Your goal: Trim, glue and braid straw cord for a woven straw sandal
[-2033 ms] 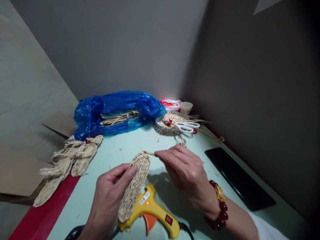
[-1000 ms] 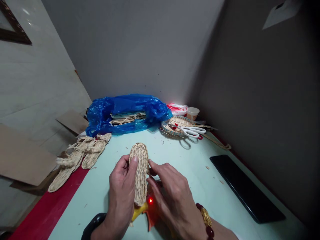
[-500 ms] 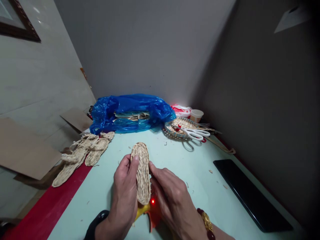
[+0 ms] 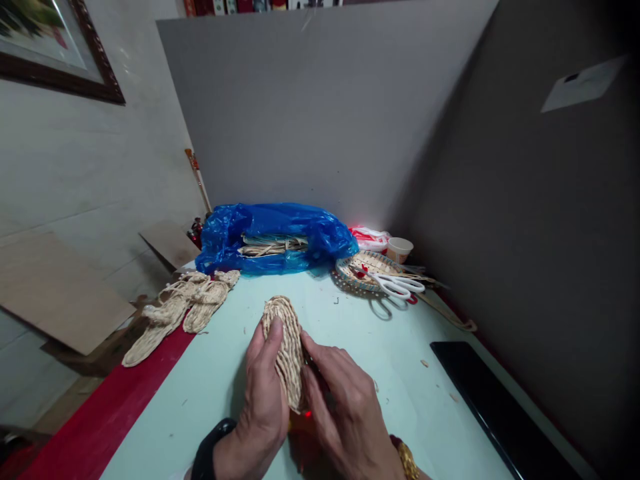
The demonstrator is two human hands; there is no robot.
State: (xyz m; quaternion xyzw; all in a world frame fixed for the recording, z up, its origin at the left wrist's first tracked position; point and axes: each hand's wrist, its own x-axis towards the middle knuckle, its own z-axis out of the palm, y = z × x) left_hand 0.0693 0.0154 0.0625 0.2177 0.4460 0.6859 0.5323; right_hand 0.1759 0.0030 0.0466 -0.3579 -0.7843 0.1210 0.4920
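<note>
A long oval woven straw sole [image 4: 286,347] is held up over the table in front of me. My left hand [image 4: 267,383] grips its left edge, the thumb lying on the woven face. At the opposite edge, my right hand [image 4: 340,393] has its fingers closed, the index finger touching the rim; whatever lies between the fingertips is hidden. Beneath the hands a red glowing light shows beside an orange-red object [image 4: 304,447], mostly covered. To the left lie finished-looking straw sandals [image 4: 173,313] with woven straps.
A blue plastic bag [image 4: 275,220] holding straw lies at the back. Right of it are a woven basket [image 4: 350,267], white-handled scissors [image 4: 400,287] and a paper cup [image 4: 400,250]. A black flat panel [image 4: 490,400] lies at the right. A grey partition [image 4: 325,120] stands behind.
The view has tilted up, showing more of the wall. The sole has tilted and turned slightly within my hands. The yellow part beneath is now mostly covered.
</note>
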